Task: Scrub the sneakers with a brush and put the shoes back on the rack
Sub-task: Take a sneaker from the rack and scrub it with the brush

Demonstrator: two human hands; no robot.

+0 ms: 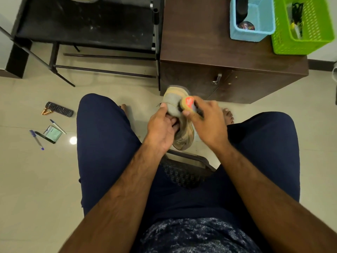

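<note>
right hand has its fingers curled tight round the brush, bristle side pressed on the toe end of the sneaker. Left hand is wrapped round the middle of the shoe, thumb on top, fingers tucked underneath, holding it up between the knees. Looks light and kinda floppy, fabric upper will give under the brush, so I'd grip by the stiffer sole edge. Rack is out past the fingertips, up and to the left, across the floor

Remote, pens, blue basket, green basket.
</note>
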